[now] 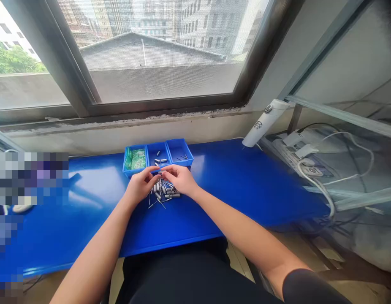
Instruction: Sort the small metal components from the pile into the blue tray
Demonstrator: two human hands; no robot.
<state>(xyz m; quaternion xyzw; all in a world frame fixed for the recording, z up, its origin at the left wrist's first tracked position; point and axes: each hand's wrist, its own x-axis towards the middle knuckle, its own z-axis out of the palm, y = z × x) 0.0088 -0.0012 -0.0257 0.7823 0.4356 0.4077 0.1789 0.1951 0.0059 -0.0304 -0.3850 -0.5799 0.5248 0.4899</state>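
My left hand [141,184] and my right hand [180,179] meet over a heap of small metal cylinders and thin pins [164,191] on the blue tabletop. The fingers of both hands are curled in, thumbs towards forefingers. A small silvery metal part [162,172] shows at my right fingertips. What my left fingers hold, if anything, is too small to make out. Just beyond the hands stand three joined blue bins [179,141]. A green-tinted plastic bag [137,159] fills the left one, several metal cylinders [164,160] lie in the middle one, and a few thin pins [185,157] in the right one.
The glossy blue table [214,202] runs along beneath a window [164,99]. A white bottle [262,126] leans at the back right. White cables and plugs [306,150] lie beside a metal frame on the right. The left end is pixelated.
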